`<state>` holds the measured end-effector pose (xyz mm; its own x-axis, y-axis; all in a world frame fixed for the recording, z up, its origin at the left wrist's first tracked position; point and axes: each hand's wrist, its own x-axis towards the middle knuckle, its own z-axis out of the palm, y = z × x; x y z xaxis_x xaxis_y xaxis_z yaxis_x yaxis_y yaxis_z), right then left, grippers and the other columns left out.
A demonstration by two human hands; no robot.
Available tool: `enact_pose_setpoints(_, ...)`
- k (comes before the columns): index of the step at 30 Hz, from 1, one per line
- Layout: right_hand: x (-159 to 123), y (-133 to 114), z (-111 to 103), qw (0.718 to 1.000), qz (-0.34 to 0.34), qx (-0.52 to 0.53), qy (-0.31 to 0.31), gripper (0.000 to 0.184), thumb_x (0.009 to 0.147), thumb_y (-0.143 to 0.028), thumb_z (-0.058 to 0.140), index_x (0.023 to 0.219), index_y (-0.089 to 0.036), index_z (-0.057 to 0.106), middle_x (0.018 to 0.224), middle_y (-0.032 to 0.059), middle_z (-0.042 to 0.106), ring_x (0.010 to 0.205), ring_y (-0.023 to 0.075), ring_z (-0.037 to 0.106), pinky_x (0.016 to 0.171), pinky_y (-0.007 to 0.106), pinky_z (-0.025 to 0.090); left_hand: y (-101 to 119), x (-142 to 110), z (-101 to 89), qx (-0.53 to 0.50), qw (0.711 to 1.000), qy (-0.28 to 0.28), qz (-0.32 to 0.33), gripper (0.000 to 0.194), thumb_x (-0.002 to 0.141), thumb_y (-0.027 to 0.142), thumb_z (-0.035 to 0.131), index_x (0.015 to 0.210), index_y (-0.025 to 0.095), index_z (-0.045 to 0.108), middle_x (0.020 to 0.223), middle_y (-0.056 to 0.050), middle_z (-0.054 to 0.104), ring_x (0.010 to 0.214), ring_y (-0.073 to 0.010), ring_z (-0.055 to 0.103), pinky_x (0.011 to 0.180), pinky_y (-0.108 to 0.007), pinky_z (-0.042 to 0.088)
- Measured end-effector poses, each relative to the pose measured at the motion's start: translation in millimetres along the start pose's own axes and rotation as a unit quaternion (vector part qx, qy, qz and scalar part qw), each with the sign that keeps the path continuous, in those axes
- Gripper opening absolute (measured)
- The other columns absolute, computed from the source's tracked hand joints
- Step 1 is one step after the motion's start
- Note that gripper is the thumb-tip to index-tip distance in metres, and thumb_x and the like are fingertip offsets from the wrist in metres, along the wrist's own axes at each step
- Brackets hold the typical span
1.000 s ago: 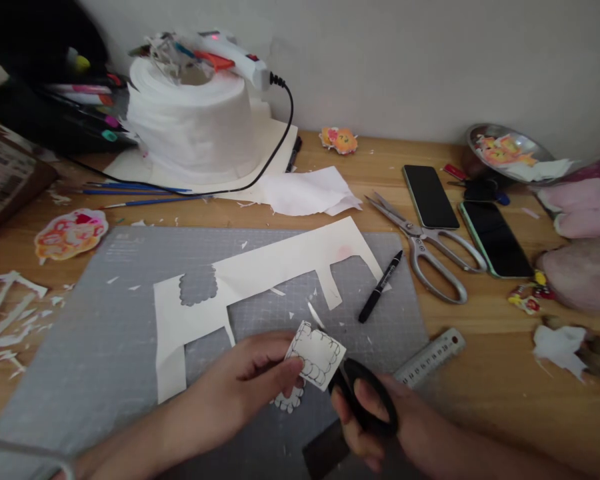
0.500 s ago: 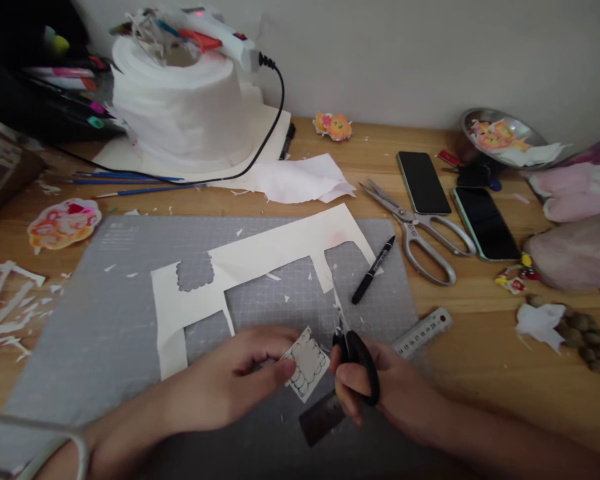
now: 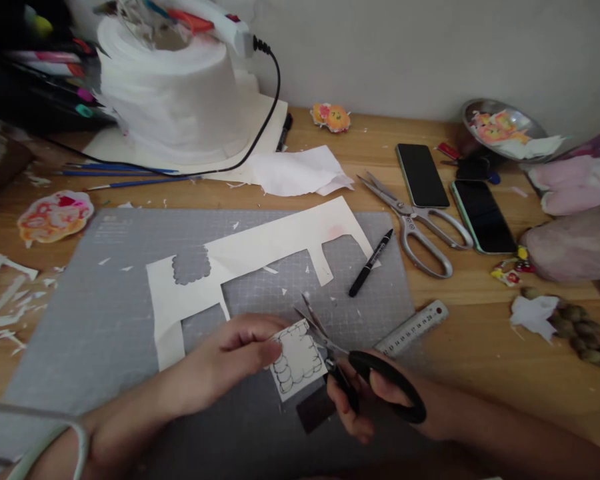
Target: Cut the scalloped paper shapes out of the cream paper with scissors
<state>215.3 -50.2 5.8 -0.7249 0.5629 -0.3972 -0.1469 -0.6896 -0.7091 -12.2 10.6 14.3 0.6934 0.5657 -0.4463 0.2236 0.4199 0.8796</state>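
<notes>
Between thumb and fingers, my left hand (image 3: 245, 350) pinches a small square of white paper (image 3: 300, 357) with a scalloped outline drawn in black along its edges. My right hand (image 3: 365, 393) has its fingers in the handles of black-handled scissors (image 3: 325, 333), whose blades are spread apart at the paper's right edge, near its upper corner. Beneath the hands lies a grey cutting mat (image 3: 115, 300). On it, a larger white sheet (image 3: 280, 233) has several pieces cut out. A metal ruler (image 3: 415, 328) runs under my right hand, partly hidden.
A black marker (image 3: 371, 263) and large metal scissors (image 3: 413, 220) lie to the right, near two phones (image 3: 423, 175). A steel bowl (image 3: 505, 107) holds painted paper pieces. At the back left stands a big white roll (image 3: 170, 100) with a cable. Paper scraps (image 3: 5, 300) litter the left.
My left hand has turned the paper square flatter toward the camera. The scissors have opened wider and swung to point up-left at the paper. The whole view has shifted slightly.
</notes>
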Motion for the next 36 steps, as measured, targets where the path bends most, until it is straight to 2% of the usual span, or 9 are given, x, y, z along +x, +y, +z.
enact_pose_setpoints(6, -2, -1, -1, 0.999, 0.037, -0.016, -0.023, 0.066, 0.072, -0.078, 0.051, 0.079, -0.013, 0.049, 0.06, -0.0008, 0.047, 0.053, 0.009, 0.042, 0.053, 0.022, 0.033, -5, 0, -1.6, -0.062, 0.993, 0.062, -0.081, 0.028, 0.07, 0.04, 0.058, 0.07, 0.014, 0.07, 0.075, -0.005, 0.069, 0.073, -0.0221, 0.059, 0.068, -0.028, 0.045)
enact_pose_setpoints(11, 0, 1, 1, 0.999, 0.034, -0.005, -0.012, 0.064, 0.073, -0.078, 0.05, 0.08, -0.014, 0.049, 0.061, -0.0016, 0.048, 0.054, 0.0091, 0.042, 0.054, 0.023, 0.033, -5, -1, -1.6, -0.04, 0.996, 0.039, -0.064, 0.026, 0.075, 0.04, 0.058, 0.073, 0.017, 0.072, 0.076, -0.001, 0.069, 0.079, -0.0209, 0.06, 0.074, -0.026, 0.046)
enact_pose_setpoints(18, 2, 0, 1, 0.999, 0.037, 0.001, -0.002, 0.062, 0.075, -0.076, 0.05, 0.079, -0.014, 0.049, 0.06, -0.0019, 0.048, 0.053, 0.009, 0.042, 0.055, 0.024, 0.034, 1, 0, -0.7, -0.009, 0.999, 0.014, -0.041, 0.027, 0.079, 0.04, 0.056, 0.074, 0.019, 0.072, 0.079, 0.0, 0.071, 0.077, -0.019, 0.06, 0.072, -0.023, 0.047)
enact_pose_setpoints(24, 5, -2, 1, 0.999, 0.043, 0.004, 0.009, 0.058, 0.075, -0.073, 0.054, 0.076, -0.015, 0.048, 0.057, -0.0032, 0.047, 0.051, 0.0081, 0.041, 0.053, 0.023, 0.035, -1, 1, -0.7, -0.036, 0.996, 0.045, -0.065, 0.025, 0.074, 0.039, 0.06, 0.072, 0.018, 0.073, 0.077, -0.001, 0.072, 0.077, -0.0207, 0.061, 0.074, -0.027, 0.047)
enact_pose_setpoints(27, 8, 5, 0, 0.998, 0.027, 0.048, 0.035, 0.051, 0.076, -0.064, 0.062, 0.072, -0.016, 0.048, 0.052, -0.0062, 0.044, 0.045, 0.0061, 0.038, 0.049, 0.021, 0.034, -8, 0, -2.2, -0.069, 0.989, 0.088, -0.093, 0.027, 0.07, 0.041, 0.062, 0.072, 0.016, 0.072, 0.078, -0.005, 0.072, 0.078, -0.0242, 0.062, 0.074, -0.032, 0.048)
enact_pose_setpoints(29, 10, 9, -1, 0.996, 0.01, 0.077, 0.048, 0.049, 0.076, -0.062, 0.063, 0.071, -0.016, 0.047, 0.048, -0.0077, 0.042, 0.041, 0.0052, 0.035, 0.046, 0.021, 0.033, -12, 0, -3.1, -0.087, 0.987, 0.094, -0.098, 0.029, 0.069, 0.043, 0.063, 0.074, 0.016, 0.072, 0.08, -0.007, 0.072, 0.077, -0.0245, 0.062, 0.072, -0.032, 0.049)
enact_pose_setpoints(32, 12, 12, -2, 0.995, -0.004, 0.077, 0.068, 0.049, 0.078, -0.063, 0.06, 0.072, -0.016, 0.048, 0.045, -0.0077, 0.044, 0.04, 0.0059, 0.036, 0.045, 0.021, 0.032, -9, 0, -2.7, -0.071, 0.993, 0.048, -0.08, 0.032, 0.073, 0.045, 0.061, 0.076, 0.015, 0.071, 0.079, -0.005, 0.071, 0.077, -0.0228, 0.061, 0.07, -0.029, 0.047)
enact_pose_setpoints(36, 14, 6, 2, 0.992, 0.008, 0.066, 0.105, 0.045, 0.073, -0.057, 0.068, 0.074, -0.015, 0.051, 0.044, -0.007, 0.047, 0.041, 0.0063, 0.038, 0.046, 0.021, 0.031, 3, 2, 1.2, 0.031, 0.999, -0.044, -0.003, 0.035, 0.085, 0.044, 0.052, 0.079, 0.015, 0.069, 0.081, -0.004, 0.067, 0.077, -0.0185, 0.057, 0.069, -0.024, 0.043)
